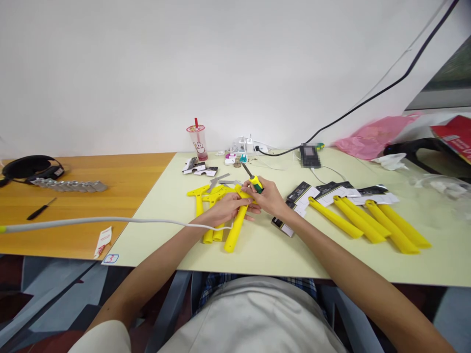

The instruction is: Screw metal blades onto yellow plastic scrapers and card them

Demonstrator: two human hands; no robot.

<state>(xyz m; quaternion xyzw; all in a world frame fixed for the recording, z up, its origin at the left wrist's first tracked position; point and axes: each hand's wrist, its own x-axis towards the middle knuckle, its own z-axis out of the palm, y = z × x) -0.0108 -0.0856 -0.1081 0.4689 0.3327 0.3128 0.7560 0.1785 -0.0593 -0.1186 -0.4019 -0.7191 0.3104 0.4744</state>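
Note:
My left hand [224,208] grips a yellow plastic scraper [235,233] near its head, the handle slanting down toward me. In my right hand [271,197] is a screwdriver [255,183] with a yellow and green handle, its dark shaft tilted up and to the left, away from the scraper. The right fingers meet the left ones around the scraper's head, so the exact contact is hidden. Left of the hands lie several more yellow scrapers [199,203]. Flat grey metal blades [217,181] lie just behind them.
On the right, several yellow handles [335,218] stick out of black-and-white card sleeves [307,193]. Farther back stand a plastic cup [198,144] with a straw and a power strip [245,144]. A white cable [147,220] crosses my left forearm. A black screwdriver [39,211] lies far left.

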